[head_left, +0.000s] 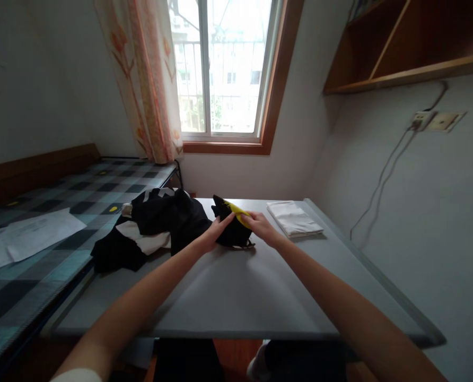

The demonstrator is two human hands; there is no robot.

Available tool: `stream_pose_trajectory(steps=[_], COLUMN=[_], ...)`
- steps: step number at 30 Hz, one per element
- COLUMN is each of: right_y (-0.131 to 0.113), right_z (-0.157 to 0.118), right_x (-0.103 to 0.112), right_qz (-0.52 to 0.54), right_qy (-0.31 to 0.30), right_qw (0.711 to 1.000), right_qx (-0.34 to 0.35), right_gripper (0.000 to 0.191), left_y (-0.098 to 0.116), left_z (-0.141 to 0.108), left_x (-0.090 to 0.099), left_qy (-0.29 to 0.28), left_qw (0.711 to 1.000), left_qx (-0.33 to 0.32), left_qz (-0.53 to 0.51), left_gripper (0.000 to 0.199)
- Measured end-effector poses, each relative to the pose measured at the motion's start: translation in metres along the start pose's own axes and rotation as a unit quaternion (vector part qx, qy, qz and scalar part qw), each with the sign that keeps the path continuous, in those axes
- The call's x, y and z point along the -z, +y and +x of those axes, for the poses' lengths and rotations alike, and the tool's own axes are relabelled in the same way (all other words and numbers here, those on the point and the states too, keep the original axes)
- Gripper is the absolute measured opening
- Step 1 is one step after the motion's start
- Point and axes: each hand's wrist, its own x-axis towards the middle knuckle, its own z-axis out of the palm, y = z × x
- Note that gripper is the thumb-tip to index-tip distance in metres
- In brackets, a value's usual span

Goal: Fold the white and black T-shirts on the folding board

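A black garment with a yellow patch (236,233) is bunched up just above the middle of the grey table (244,302); its exact kind does not show. My left hand (216,232) grips its left side, with the fingers partly hidden by the cloth. On the right, my right hand (259,225) pinches the yellow part between thumb and fingers. A thin pale edge or cord hangs at the garment's lower right. Close by my left hand lies a heap of black and white clothes (189,217), spreading to the table's left edge.
A folded white cloth (294,217) lies at the table's back right. Left of the table stands a bed with a checked cover (113,183), with papers (33,233) on it. A wooden shelf (411,71) and a socket with cables (421,121) are on the right wall.
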Motion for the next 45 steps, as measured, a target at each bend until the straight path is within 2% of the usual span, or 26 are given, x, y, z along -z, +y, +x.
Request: stream_pose_trajectory(steps=[2, 3, 5, 7, 9, 11, 13, 14, 16, 19, 20, 22, 24, 26, 29, 31, 33, 36, 39, 41, 42, 45], right_y=[-0.002, -0.002, 0.001, 0.009, 0.023, 0.039, 0.052, 0.057, 0.061, 0.057, 0.055, 0.051, 0.051, 0.053, 0.056, 0.056, 0.055, 0.053, 0.049, 0.044, 0.040, 0.029], right_z=[-0.001, -0.001, 0.000, -0.001, -0.007, -0.016, -0.027, -0.031, -0.036, -0.035, -0.034, -0.029, -0.025, -0.021, -0.015, -0.011, -0.006, 0.004, 0.015, 0.023, 0.027, 0.039], right_x=[-0.009, -0.007, 0.009, 0.039, 0.073, 0.101, 0.114, 0.115, 0.105, 0.075, 0.064, 0.044, 0.028, 0.020, 0.016, 0.017, 0.016, 0.010, -0.002, -0.009, -0.012, -0.011], right_qz=[0.048, 0.062, 0.076, 0.058, -0.019, -0.175, -0.304, -0.344, -0.377, -0.383, -0.391, -0.419, -0.452, -0.483, -0.527, -0.546, -0.551, -0.549, -0.559, -0.546, -0.534, -0.496], right_qy=[-0.022, -0.012, 0.022, 0.065, 0.110, 0.148, 0.178, 0.175, 0.134, 0.044, 0.021, -0.012, -0.033, -0.049, -0.055, -0.048, -0.055, -0.102, -0.126, -0.119, -0.111, -0.067], right_qw=[0.999, 0.998, 0.997, 0.996, 0.992, 0.968, 0.929, 0.917, 0.915, 0.921, 0.916, 0.902, 0.884, 0.867, 0.841, 0.828, 0.818, 0.804, 0.803, 0.822, 0.834, 0.865], right_qx=[-0.003, -0.006, -0.018, -0.033, -0.061, -0.104, -0.115, -0.103, -0.047, 0.059, 0.084, 0.108, 0.113, 0.113, 0.108, 0.119, 0.158, 0.203, 0.164, 0.109, 0.082, 0.021], right_gripper=[0.048, 0.046, 0.042, 0.037, 0.032, 0.025, 0.024, 0.024, 0.025, 0.027, 0.029, 0.036, 0.038, 0.036, 0.029, 0.028, 0.032, 0.032, 0.026, 0.024, 0.024, 0.027], left_y=[-0.004, -0.002, 0.008, 0.021, 0.031, 0.033, 0.028, 0.023, 0.013, 0.000, -0.003, -0.009, -0.013, -0.016, -0.018, -0.018, -0.015, -0.008, -0.002, 0.000, 0.000, -0.002], left_z=[0.002, 0.003, 0.004, 0.003, 0.000, -0.005, -0.011, -0.013, -0.014, -0.008, -0.006, -0.001, 0.004, 0.008, 0.014, 0.019, 0.024, 0.025, 0.016, 0.005, -0.001, -0.017], left_x=[0.002, 0.008, 0.025, 0.047, 0.065, 0.074, 0.072, 0.068, 0.055, 0.033, 0.027, 0.019, 0.017, 0.021, 0.031, 0.037, 0.039, 0.036, 0.026, 0.020, 0.018, 0.016], left_qy=[0.027, 0.038, 0.052, 0.089, 0.160, 0.238, 0.265, 0.251, 0.163, -0.010, -0.043, -0.058, -0.043, -0.028, -0.009, 0.012, 0.040, 0.103, 0.152, 0.121, 0.074, -0.131], left_qw=[0.999, 0.997, 0.992, 0.974, 0.925, 0.841, 0.753, 0.718, 0.672, 0.638, 0.629, 0.613, 0.610, 0.634, 0.722, 0.781, 0.819, 0.844, 0.836, 0.820, 0.813, 0.790], left_qx=[-0.039, -0.047, -0.064, -0.110, -0.192, -0.279, -0.337, -0.352, -0.357, -0.307, -0.282, -0.238, -0.220, -0.219, -0.203, -0.185, -0.191, -0.236, -0.286, -0.302, -0.298, -0.239], left_qz=[0.022, 0.046, 0.098, 0.177, 0.285, 0.398, 0.500, 0.546, 0.628, 0.706, 0.723, 0.751, 0.760, 0.741, 0.662, 0.596, 0.540, 0.471, 0.444, 0.472, 0.494, 0.549], left_gripper=[0.052, 0.053, 0.060, 0.069, 0.070, 0.064, 0.053, 0.046, 0.033, 0.024, 0.026, 0.033, 0.032, 0.023, 0.014, 0.016, 0.019, 0.022, 0.019, 0.017, 0.017, 0.019])
